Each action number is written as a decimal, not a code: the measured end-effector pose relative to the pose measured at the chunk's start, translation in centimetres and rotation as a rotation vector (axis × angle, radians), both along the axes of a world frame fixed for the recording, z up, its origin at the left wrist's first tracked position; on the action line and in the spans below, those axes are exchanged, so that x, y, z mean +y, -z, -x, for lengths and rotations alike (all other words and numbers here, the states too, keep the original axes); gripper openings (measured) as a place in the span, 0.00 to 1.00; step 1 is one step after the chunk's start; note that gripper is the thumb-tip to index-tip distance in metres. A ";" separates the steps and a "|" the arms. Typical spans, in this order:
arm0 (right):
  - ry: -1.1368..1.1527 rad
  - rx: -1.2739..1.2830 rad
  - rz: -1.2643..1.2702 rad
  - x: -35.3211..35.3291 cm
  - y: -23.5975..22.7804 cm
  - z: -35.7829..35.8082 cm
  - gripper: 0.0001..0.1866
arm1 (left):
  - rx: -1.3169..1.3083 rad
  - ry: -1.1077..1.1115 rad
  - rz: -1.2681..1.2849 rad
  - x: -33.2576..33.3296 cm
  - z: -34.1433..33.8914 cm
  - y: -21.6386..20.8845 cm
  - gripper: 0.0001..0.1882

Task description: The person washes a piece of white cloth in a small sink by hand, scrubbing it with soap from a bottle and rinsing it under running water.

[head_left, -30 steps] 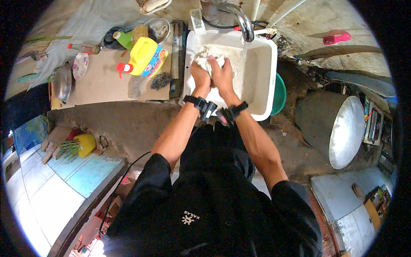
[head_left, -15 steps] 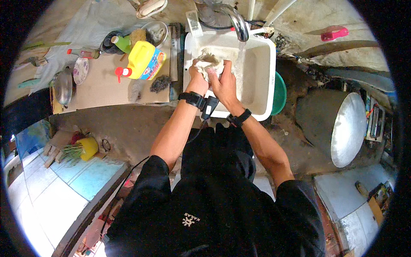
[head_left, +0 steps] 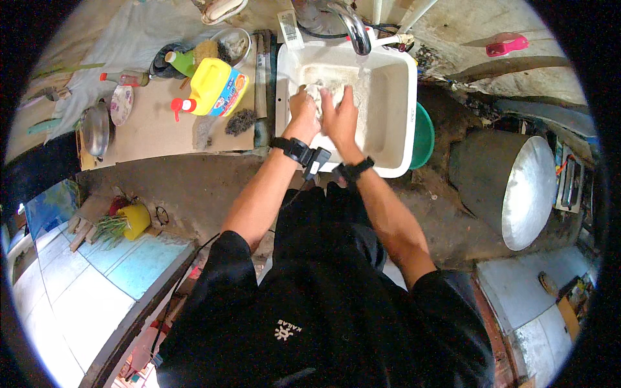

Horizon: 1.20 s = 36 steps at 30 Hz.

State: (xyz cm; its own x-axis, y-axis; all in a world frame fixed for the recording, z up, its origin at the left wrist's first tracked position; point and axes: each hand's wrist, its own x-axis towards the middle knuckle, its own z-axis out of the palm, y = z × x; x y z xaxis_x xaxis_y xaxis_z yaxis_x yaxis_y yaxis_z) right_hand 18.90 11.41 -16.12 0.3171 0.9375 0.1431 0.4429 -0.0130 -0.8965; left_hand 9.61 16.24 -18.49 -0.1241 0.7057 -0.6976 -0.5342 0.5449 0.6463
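Note:
Both my hands are low inside a white rectangular sink (head_left: 412,97), working on a wet white cloth (head_left: 314,92). My left hand (head_left: 303,113) is closed round the cloth's left side. My right hand (head_left: 340,121) is beside it, thumb and fingers spread around the cloth's right part; its fingertips are partly hidden. Above the sink a curved chrome faucet (head_left: 358,31) points down into the basin, with a faint stream of water below it. The cloth's lower part is hidden behind my hands.
Left of the sink, a board (head_left: 155,129) holds a yellow detergent jug (head_left: 210,87), a dark scouring pad (head_left: 241,121), a metal bowl (head_left: 238,45) and a steel lid (head_left: 96,131). A green basin (head_left: 423,137) sits right of the sink, then a big round metal lid (head_left: 529,193).
My hands have moved slightly lower against the basin, and the right thumb and fingers have spread apart. The cloth, bunched up above the hands before, now shows less.

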 end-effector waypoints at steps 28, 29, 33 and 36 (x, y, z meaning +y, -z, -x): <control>-0.121 0.094 0.102 -0.1 -1.4 -0.4 0.21 | 0.152 -0.108 0.046 -0.8 -1.4 -6.5 0.22; -0.128 0.055 0.125 0.9 -0.5 -1.3 0.20 | 0.180 -0.086 0.014 -1.4 -1.8 -6.2 0.21; -0.100 0.176 0.314 0.9 -2.3 -0.6 0.20 | 0.134 -0.053 -0.037 -2.0 -1.0 -5.9 0.21; -0.219 0.215 0.338 -1.5 -4.1 -0.1 0.22 | 0.069 -0.106 0.006 -0.2 -0.8 -6.4 0.22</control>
State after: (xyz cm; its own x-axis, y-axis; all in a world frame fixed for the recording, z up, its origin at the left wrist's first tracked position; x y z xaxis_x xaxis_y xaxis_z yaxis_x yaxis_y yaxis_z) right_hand 19.03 9.87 -12.03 0.0950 0.9686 -0.2298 0.2717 -0.2473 -0.9301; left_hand 10.45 16.03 -12.06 -0.2462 0.6817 -0.6889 -0.5434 0.4915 0.6806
